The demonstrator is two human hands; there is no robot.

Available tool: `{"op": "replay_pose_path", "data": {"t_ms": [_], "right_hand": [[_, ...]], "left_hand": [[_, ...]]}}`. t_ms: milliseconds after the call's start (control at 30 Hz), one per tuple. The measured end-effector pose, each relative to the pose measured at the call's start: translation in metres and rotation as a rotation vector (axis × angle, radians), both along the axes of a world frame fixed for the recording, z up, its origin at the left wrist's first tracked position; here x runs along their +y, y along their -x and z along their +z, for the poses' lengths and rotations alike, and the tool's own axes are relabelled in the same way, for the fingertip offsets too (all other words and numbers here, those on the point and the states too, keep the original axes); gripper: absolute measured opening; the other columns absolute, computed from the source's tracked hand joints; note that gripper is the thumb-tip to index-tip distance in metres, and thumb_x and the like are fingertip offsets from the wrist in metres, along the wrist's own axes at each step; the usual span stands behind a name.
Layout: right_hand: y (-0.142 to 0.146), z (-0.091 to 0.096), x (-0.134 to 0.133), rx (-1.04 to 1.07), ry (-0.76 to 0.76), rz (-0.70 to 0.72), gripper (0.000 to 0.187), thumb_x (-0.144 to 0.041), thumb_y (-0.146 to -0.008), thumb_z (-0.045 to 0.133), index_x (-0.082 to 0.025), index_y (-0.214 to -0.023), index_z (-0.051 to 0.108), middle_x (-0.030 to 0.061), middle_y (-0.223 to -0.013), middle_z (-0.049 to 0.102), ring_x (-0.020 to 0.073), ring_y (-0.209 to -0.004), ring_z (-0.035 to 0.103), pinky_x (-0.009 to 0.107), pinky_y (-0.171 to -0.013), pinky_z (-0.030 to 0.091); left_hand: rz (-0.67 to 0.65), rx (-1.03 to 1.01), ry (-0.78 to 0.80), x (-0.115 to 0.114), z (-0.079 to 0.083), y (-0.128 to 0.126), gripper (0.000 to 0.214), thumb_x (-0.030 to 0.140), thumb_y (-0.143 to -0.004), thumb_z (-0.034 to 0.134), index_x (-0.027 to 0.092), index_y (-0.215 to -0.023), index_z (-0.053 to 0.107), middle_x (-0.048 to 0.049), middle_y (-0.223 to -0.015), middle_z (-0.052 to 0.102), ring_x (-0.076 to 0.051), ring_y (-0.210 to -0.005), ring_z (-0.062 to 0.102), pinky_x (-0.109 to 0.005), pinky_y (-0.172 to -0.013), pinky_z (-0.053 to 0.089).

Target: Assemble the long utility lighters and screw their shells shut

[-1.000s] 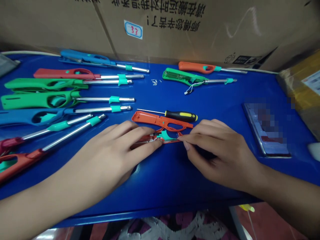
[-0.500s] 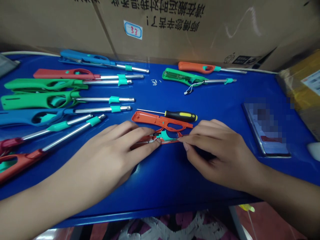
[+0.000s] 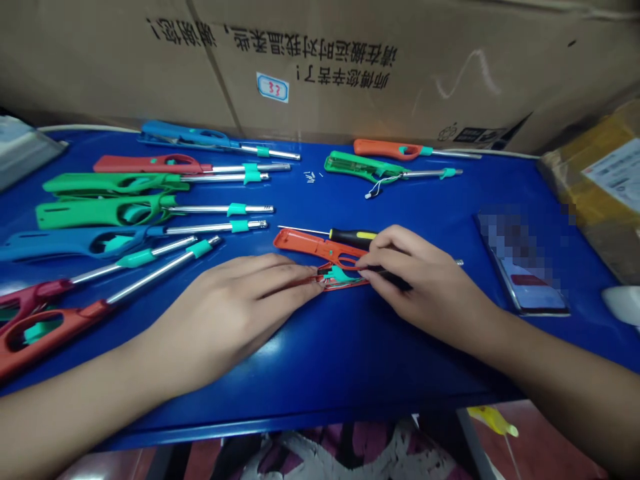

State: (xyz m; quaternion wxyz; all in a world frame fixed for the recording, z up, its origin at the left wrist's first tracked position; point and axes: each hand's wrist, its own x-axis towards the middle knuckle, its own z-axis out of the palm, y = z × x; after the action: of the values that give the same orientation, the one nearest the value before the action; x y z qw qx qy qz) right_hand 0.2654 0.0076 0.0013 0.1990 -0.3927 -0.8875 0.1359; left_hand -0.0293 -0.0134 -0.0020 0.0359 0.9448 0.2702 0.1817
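An opened orange lighter shell (image 3: 315,245) with a teal trigger piece (image 3: 336,274) lies in the middle of the blue table (image 3: 320,373). My left hand (image 3: 235,307) rests flat over its left part, fingers pressed down on it. My right hand (image 3: 425,280) pinches the right end of the shell near the trigger, fingers closed. The lighter's metal tube runs out from under my right hand, only its tip (image 3: 459,263) showing. A black and yellow screwdriver (image 3: 345,235) lies just behind the shell.
Several finished long-nose lighters (image 3: 150,210) in green, blue, red and orange lie at the left. A green open lighter (image 3: 370,167) and an orange one (image 3: 400,149) lie at the back. A phone (image 3: 523,267) sits at the right. Cardboard boxes (image 3: 350,60) stand behind.
The view has shifted slightly down and back. My right hand has moved a little up and left along the orange shell, now covering the screwdriver's handle end; my left hand stays on it.
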Motion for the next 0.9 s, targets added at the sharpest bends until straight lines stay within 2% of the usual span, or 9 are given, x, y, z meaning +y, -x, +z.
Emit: {"op": "replay_pose_path", "data": {"t_ms": [133,233,367,433,500,567,700,800,900], "right_hand": [[0.001,0.001,0.000,0.044,-0.005,-0.050,0.009,-0.015,-0.102,0.062,-0.022,-0.105,0.067,0.0070,-0.109,0.069,0.0192,-0.093,0.068,0.033,-0.076,0.055],[0.002,0.003,0.000,0.148,-0.044,-0.056,0.008,-0.016,-0.103,0.061,-0.023,-0.104,0.066,0.0050,-0.102,0.069,0.0178,-0.089,0.067,0.031,-0.073,0.053],[0.002,0.008,-0.003,0.244,-0.102,-0.118,0.008,-0.015,-0.103,0.062,-0.022,-0.103,0.066,0.0029,-0.097,0.070,0.0140,-0.074,0.061,0.029,-0.065,0.048],[0.003,0.010,-0.004,0.281,-0.091,-0.130,0.009,-0.015,-0.102,0.062,-0.023,-0.101,0.067,0.0020,-0.094,0.070,0.0129,-0.069,0.058,0.029,-0.062,0.047],[0.004,0.011,-0.004,0.299,-0.050,-0.122,0.009,-0.016,-0.102,0.062,-0.022,-0.099,0.068,0.0012,-0.090,0.070,0.0122,-0.067,0.058,0.028,-0.061,0.046],[0.005,0.010,-0.004,0.301,-0.001,-0.114,0.010,-0.015,-0.102,0.062,-0.020,-0.098,0.069,0.0010,-0.087,0.069,0.0116,-0.066,0.057,0.027,-0.061,0.046],[0.005,0.006,-0.001,0.269,0.060,-0.103,0.013,-0.013,-0.102,0.061,-0.018,-0.099,0.073,0.0027,-0.091,0.072,0.0125,-0.072,0.062,0.027,-0.066,0.047],[0.004,0.005,-0.001,0.205,0.035,-0.073,0.016,-0.017,-0.103,0.060,-0.017,-0.108,0.075,0.0059,-0.100,0.075,0.0173,-0.088,0.068,0.030,-0.078,0.052],[0.002,0.006,-0.002,0.120,-0.002,-0.008,0.023,-0.027,-0.101,0.066,-0.013,-0.118,0.074,0.0093,-0.104,0.075,0.0229,-0.095,0.067,0.036,-0.087,0.053]], "left_hand": [[-0.020,-0.038,-0.013,0.004,0.000,-0.003,0.032,0.015,-0.108,0.051,0.017,-0.134,0.070,-0.0097,-0.132,0.077,-0.027,-0.117,0.075,-0.044,-0.099,0.064],[-0.009,-0.115,-0.018,0.005,0.004,-0.006,0.025,0.016,-0.106,0.060,0.018,-0.128,0.072,-0.0092,-0.126,0.079,-0.025,-0.114,0.075,-0.042,-0.099,0.063],[0.120,-0.203,-0.097,0.001,0.017,-0.006,0.027,0.013,-0.099,0.071,0.023,-0.124,0.069,-0.0074,-0.122,0.077,-0.023,-0.112,0.071,-0.041,-0.099,0.058],[0.198,-0.161,-0.171,0.000,0.021,-0.005,0.035,0.014,-0.098,0.073,0.026,-0.131,0.065,-0.0086,-0.128,0.074,-0.025,-0.113,0.068,-0.044,-0.099,0.057],[0.216,-0.100,-0.205,0.001,0.022,-0.002,0.043,0.016,-0.099,0.073,0.026,-0.139,0.061,-0.0112,-0.136,0.071,-0.028,-0.118,0.066,-0.049,-0.101,0.054],[0.178,-0.069,-0.169,0.003,0.020,-0.001,0.041,0.017,-0.101,0.070,0.023,-0.140,0.060,-0.0119,-0.136,0.071,-0.029,-0.118,0.066,-0.050,-0.102,0.054],[0.109,-0.127,-0.082,0.007,0.016,-0.001,0.026,0.021,-0.103,0.068,0.017,-0.129,0.068,-0.0095,-0.120,0.077,-0.024,-0.103,0.071,-0.041,-0.095,0.056],[0.131,-0.154,-0.016,0.007,0.016,-0.001,0.024,0.029,-0.104,0.069,0.015,-0.123,0.072,-0.0080,-0.112,0.078,-0.021,-0.097,0.072,-0.035,-0.089,0.057],[0.168,-0.147,0.084,0.007,0.016,-0.001,0.025,0.034,-0.103,0.069,0.015,-0.119,0.073,-0.0057,-0.107,0.079,-0.020,-0.095,0.073,-0.033,-0.085,0.058]]}}
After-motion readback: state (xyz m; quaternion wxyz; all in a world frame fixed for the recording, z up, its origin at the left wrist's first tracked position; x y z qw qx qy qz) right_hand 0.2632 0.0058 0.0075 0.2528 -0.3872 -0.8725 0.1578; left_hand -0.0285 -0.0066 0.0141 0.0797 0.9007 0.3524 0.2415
